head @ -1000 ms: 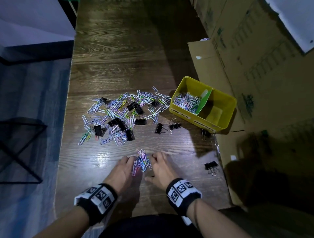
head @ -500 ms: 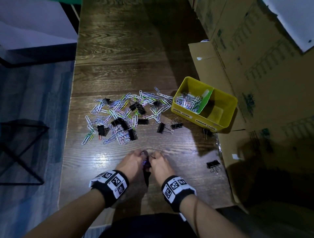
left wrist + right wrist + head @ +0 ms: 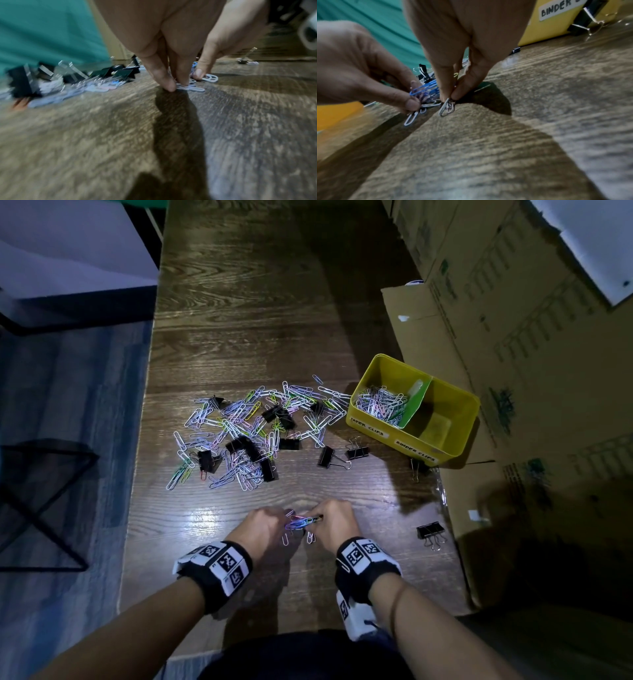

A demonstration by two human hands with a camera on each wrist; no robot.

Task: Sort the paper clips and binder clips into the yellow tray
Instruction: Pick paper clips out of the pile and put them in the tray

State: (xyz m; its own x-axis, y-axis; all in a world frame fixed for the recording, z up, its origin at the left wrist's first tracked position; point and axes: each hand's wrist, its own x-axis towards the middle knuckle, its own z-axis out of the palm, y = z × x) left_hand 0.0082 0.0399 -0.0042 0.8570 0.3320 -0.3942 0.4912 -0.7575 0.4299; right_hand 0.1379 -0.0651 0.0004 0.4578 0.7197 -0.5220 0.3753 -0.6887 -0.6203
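Observation:
On the near part of the wooden table, both hands pinch one small bunch of coloured paper clips (image 3: 301,522) between them. The left hand (image 3: 265,525) grips its left side and the right hand (image 3: 337,522) its right. In the left wrist view the left fingertips (image 3: 171,83) pinch pale clips (image 3: 192,88) on the wood. In the right wrist view the right hand (image 3: 449,98) pinches a few clips (image 3: 447,108). Beside it the left hand (image 3: 412,102) holds a blue bunch (image 3: 424,88). The yellow tray (image 3: 476,405) stands at the right, with paper clips in its left compartment.
A large mixed pile of paper clips and black binder clips (image 3: 246,433) lies mid-table. Loose binder clips lie near the tray (image 3: 327,457), (image 3: 358,451), (image 3: 416,465) and at the right edge (image 3: 430,532). Cardboard boxes (image 3: 513,337) line the right side. The table's left edge drops to the floor.
The hands, flat on either side of the small heap a second ago, have closed together and pinched it up into a bunch. The big pile and tray are unmoved.

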